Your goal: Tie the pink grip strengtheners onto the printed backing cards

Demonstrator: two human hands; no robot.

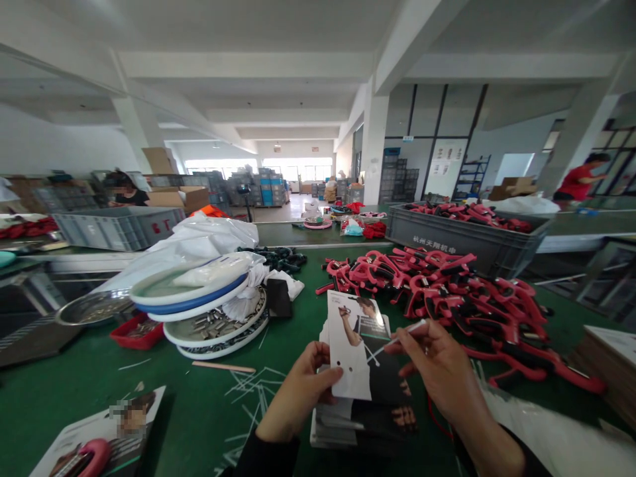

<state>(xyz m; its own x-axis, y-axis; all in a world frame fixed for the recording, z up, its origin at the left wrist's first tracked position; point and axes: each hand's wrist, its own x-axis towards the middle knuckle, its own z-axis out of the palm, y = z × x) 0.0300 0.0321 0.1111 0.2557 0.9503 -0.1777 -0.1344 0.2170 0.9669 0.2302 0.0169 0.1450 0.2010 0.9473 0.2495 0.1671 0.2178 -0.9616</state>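
My left hand (298,391) pinches the lower left edge of a printed packaging card (350,351) and holds it upright over a stack of more cards (348,424). My right hand (437,371) is closed on a thin white cable tie (397,338) whose tip points at the card's face. The card shows a picture of a person and has small punched holes near its left edge. A heap of red and black hand grips (447,291) lies just beyond my right hand on the green table (199,411).
Stacked round trays (209,311) with small metal parts and white plastic bags stand at left, next to a red tray (136,331). A grey crate (462,238) of red grips stands behind the heap. White ties litter the table. Other people work far off.
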